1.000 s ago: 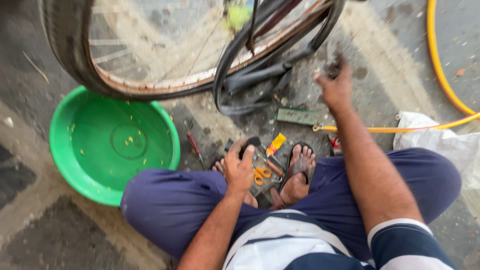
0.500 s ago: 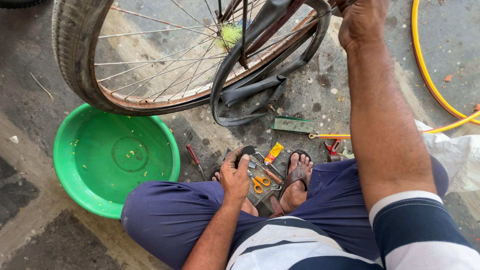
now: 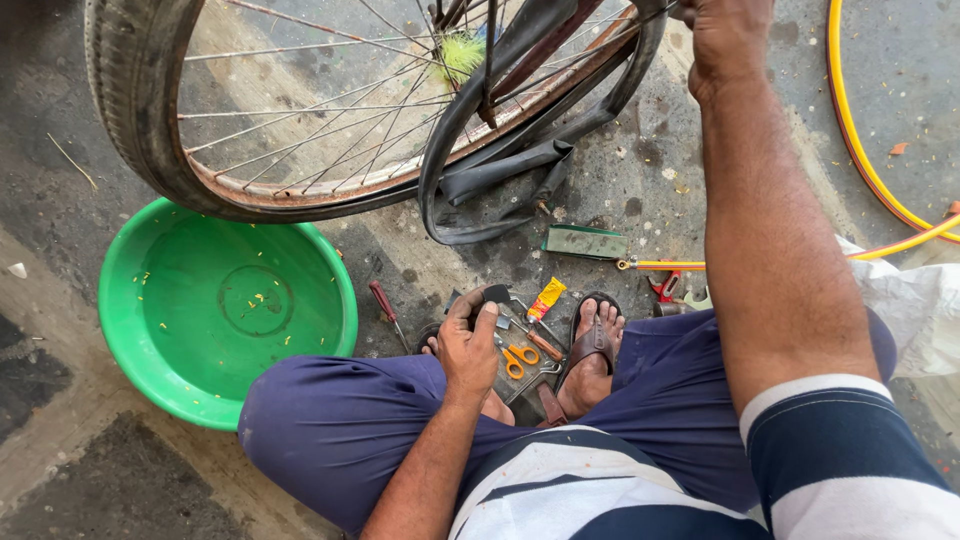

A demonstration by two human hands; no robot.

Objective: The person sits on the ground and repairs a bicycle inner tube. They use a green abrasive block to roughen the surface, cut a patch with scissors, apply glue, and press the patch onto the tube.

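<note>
The left hand (image 3: 468,345) is lowered over a cluster of small tools on the floor between the knees; its fingers (image 3: 487,318) are curled, with the tips pressed on a small dark flat piece (image 3: 496,294). Whether that piece is actually gripped cannot be told. The right hand (image 3: 728,35) is raised to the top edge of the view at the bicycle wheel (image 3: 300,110); its fingers are cut off by the frame, so their opening and any grasp cannot be told.

Just beside the left hand are seen one pair of scissors with orange handles (image 3: 518,358), one screwdriver with a red-brown handle (image 3: 386,310), one small yellow tube (image 3: 545,297) and one flat green rectangular box (image 3: 585,242). One sandalled foot (image 3: 592,345) rests to the right of the tools.

One wheel is present: thin metal spokes, a rusted rim and a worn black tyre. One limp black rubber inner tube (image 3: 500,170) hangs from the rim in a loop onto the floor. One round, smooth green plastic basin (image 3: 180,340), flecked with yellow specks, lies left of the knees, partly under the tyre. One yellow hose (image 3: 860,150) curves across the rough, stained concrete floor (image 3: 620,170) on the right.
</note>
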